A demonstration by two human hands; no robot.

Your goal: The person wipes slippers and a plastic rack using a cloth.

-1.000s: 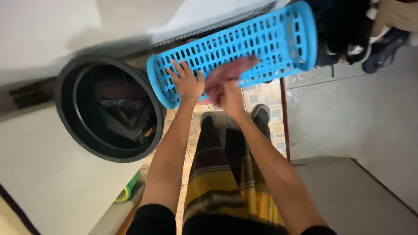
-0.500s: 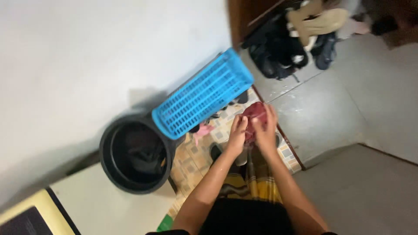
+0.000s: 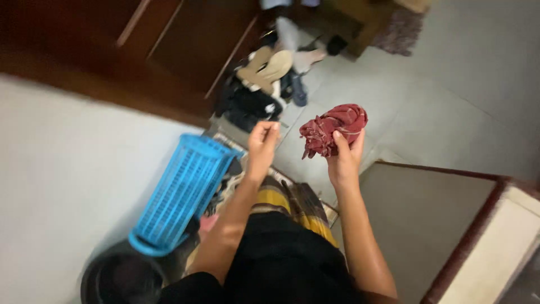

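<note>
My right hand (image 3: 344, 153) grips a crumpled dark red cloth (image 3: 332, 129) held up in front of me above the tiled floor. My left hand (image 3: 263, 139) hovers just left of the cloth, fingers curled in, with nothing seen in it. A blue plastic laundry basket (image 3: 179, 191) leans tilted at lower left, its bottom end near a black round tub (image 3: 121, 278).
A pile of clothes (image 3: 264, 84) lies on the floor by a dark wooden door (image 3: 169, 45). A white wall fills the left side. A raised ledge with a dark red edge (image 3: 478, 225) runs at the right. My legs wear a yellow-striped wrap.
Both hands lifted the red cloth out of the basket area and up. My left hand has let go of it. The view swung toward the door and clothes pile.
</note>
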